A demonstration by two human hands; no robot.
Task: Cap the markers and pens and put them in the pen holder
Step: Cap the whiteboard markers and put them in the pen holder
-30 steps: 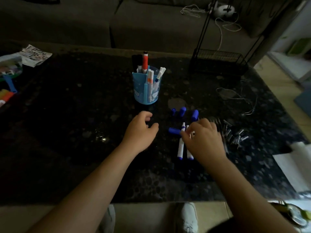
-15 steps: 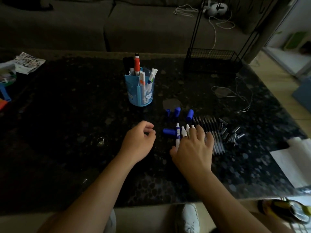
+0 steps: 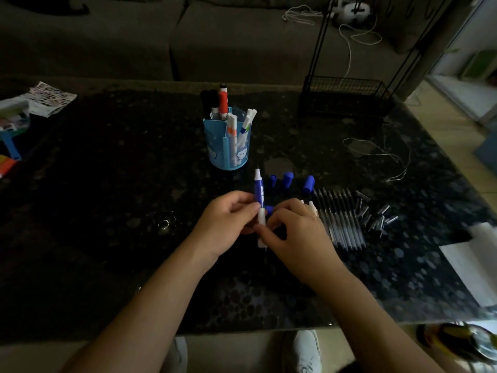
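Observation:
A blue-and-white marker (image 3: 259, 192) stands nearly upright above the dark table, uncapped tip pointing away from me. My left hand (image 3: 228, 224) pinches its middle and my right hand (image 3: 293, 238) grips its lower end. A blue cap (image 3: 269, 210) peeks out between my hands. Three loose blue caps (image 3: 287, 180) lie just beyond. More white markers (image 3: 312, 207) show past my right fingers. The blue pen holder (image 3: 228, 142) stands further back with several capped markers in it. A row of black pens (image 3: 341, 219) and their caps (image 3: 373, 214) lies to the right.
A black wire rack (image 3: 347, 95) stands at the back right, with a thin white cord (image 3: 382, 154) on the table in front of it. White paper (image 3: 476, 257) lies at the right edge. Coloured packets (image 3: 32, 103) sit at the far left. A sofa runs behind the table.
My right hand lifted one blue marker off the table and my left hand came over and took hold of its middle. The marker now stands upright between both hands.

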